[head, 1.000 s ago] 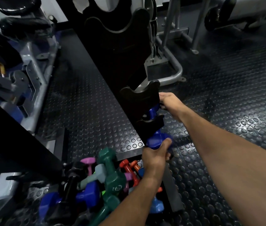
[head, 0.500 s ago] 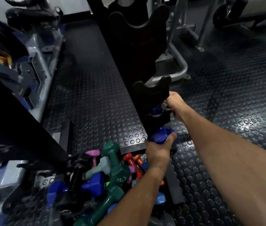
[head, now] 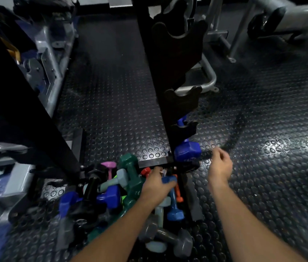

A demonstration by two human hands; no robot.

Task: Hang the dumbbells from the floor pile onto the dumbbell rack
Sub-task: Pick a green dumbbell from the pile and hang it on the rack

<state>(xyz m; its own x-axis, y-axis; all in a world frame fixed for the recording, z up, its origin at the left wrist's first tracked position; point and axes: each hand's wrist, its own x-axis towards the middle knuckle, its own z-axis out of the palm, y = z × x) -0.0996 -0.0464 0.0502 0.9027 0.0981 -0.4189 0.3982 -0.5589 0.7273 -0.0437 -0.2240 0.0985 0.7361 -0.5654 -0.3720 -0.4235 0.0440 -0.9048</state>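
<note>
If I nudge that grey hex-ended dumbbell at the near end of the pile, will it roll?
Probably not: the grey hex-ended dumbbell has flat-sided heads that should resist rolling. It looks rigid and likely heavy for its size. Its matte coating probably is not slippery.

The dark studded rubber floor [head: 262,129] under me carried a jumbled pile of dumbbells [head: 130,190] in green, blue, pink, orange and grey, with the black dumbbell rack [head: 170,76] standing at the pile's far edge.
</note>
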